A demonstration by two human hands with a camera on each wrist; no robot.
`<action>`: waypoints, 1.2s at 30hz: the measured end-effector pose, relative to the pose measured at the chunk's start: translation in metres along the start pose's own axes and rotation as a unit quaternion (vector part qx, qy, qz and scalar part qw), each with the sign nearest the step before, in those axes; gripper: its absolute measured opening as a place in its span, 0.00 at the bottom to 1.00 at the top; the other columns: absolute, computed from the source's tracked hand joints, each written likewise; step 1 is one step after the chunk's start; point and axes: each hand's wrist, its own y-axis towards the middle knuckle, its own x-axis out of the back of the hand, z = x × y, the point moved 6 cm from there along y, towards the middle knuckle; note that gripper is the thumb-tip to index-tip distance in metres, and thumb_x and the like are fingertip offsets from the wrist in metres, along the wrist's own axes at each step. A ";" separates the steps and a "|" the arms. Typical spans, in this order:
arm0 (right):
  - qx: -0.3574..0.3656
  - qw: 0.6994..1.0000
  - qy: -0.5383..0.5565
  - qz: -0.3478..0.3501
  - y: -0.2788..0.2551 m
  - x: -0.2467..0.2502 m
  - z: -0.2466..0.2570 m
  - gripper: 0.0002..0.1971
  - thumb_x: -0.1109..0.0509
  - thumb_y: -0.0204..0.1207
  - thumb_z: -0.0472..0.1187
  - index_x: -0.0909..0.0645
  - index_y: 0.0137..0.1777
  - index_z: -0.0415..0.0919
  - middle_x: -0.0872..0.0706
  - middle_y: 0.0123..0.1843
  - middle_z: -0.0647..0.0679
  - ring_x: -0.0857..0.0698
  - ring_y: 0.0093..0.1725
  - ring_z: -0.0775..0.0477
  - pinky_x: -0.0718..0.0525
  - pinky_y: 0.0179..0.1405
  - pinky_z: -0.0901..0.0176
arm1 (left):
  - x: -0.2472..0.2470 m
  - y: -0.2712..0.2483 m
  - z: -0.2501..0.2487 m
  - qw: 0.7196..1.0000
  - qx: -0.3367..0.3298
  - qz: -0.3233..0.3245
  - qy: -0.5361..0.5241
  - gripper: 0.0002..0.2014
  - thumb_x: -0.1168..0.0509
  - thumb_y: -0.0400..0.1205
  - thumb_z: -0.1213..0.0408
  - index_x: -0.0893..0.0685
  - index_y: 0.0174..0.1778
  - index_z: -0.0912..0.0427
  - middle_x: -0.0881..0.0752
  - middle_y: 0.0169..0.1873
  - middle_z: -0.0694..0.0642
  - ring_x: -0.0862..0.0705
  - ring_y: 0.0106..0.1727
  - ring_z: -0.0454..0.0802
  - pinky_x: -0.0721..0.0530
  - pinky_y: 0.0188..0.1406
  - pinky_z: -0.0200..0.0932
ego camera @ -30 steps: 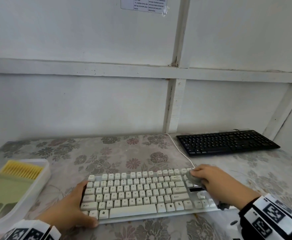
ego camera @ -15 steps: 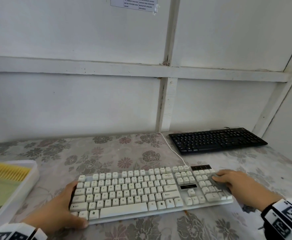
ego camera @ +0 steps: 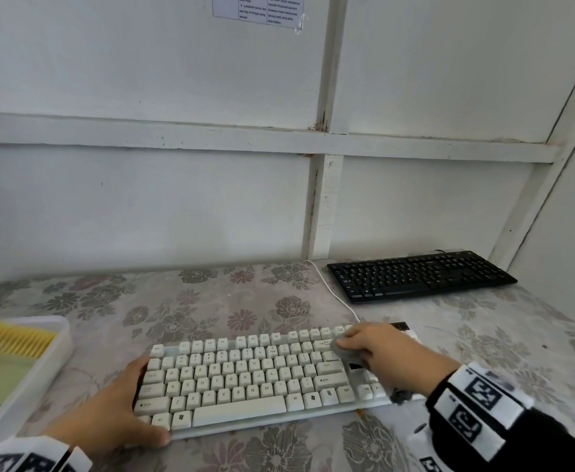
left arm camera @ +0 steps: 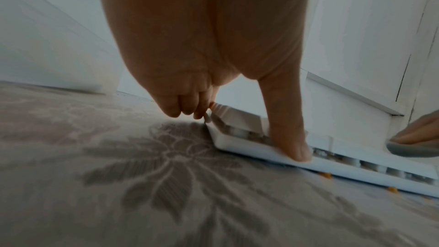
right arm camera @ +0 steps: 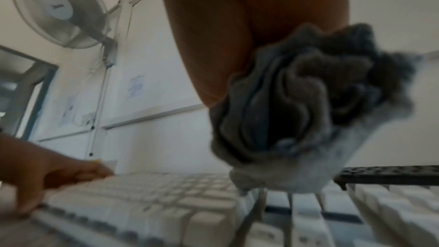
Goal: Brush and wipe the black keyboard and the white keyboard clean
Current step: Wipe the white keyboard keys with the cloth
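The white keyboard (ego camera: 241, 376) lies near the front of the flowered table. My left hand (ego camera: 115, 417) grips its left end, thumb on the front rim (left arm camera: 292, 149) and curled fingers against the side. My right hand (ego camera: 378, 356) holds a bunched grey cloth (right arm camera: 304, 112) and presses it on the keys right of the main block; a tuft of the cloth (ego camera: 400, 396) sticks out under the wrist. The black keyboard (ego camera: 418, 275) sits at the back right, untouched. A yellow-bristled green brush (ego camera: 3, 356) lies in the white tray (ego camera: 54, 362) at the left.
A white cable (ego camera: 333, 287) runs from the white keyboard back to the wall, just left of the black keyboard. The wall (ego camera: 177, 199) stands close behind the table. A wall fan (right arm camera: 59, 8) hangs high up.
My right hand with the cloth swept right to the number pad, then back left toward the keys beside the main block. The left hand has kept its hold.
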 end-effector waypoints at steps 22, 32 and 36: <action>-0.198 0.972 -0.122 0.017 -0.029 0.015 -0.125 0.18 0.43 0.76 0.28 0.17 0.59 0.42 0.16 0.60 0.47 0.17 0.56 0.49 0.26 0.41 0.66 | 0.003 -0.003 -0.006 1.000 -0.007 -0.007 -0.020 0.79 0.23 0.28 0.33 0.49 0.79 0.48 0.31 0.57 0.34 0.29 0.57 0.34 0.33 0.54 0.31; 0.046 0.999 0.023 -0.008 0.008 -0.013 0.000 0.18 0.40 0.81 0.33 0.19 0.40 0.58 0.21 0.46 0.64 0.21 0.50 0.56 0.25 0.57 0.64 | 0.001 -0.003 -0.008 0.999 -0.008 -0.030 -0.025 0.64 0.15 0.51 0.52 0.48 0.79 0.49 0.32 0.51 0.29 0.29 0.49 0.25 0.29 0.42 0.22; 0.016 0.998 -0.050 -0.031 0.005 -0.017 -0.014 0.12 0.40 0.76 0.28 0.17 0.46 0.42 0.17 0.51 0.53 0.21 0.50 0.52 0.26 0.49 0.62 | 0.003 -0.007 -0.011 1.000 -0.004 -0.016 -0.017 0.81 0.25 0.27 0.30 0.51 0.80 0.48 0.30 0.61 0.37 0.27 0.60 0.35 0.32 0.59 0.29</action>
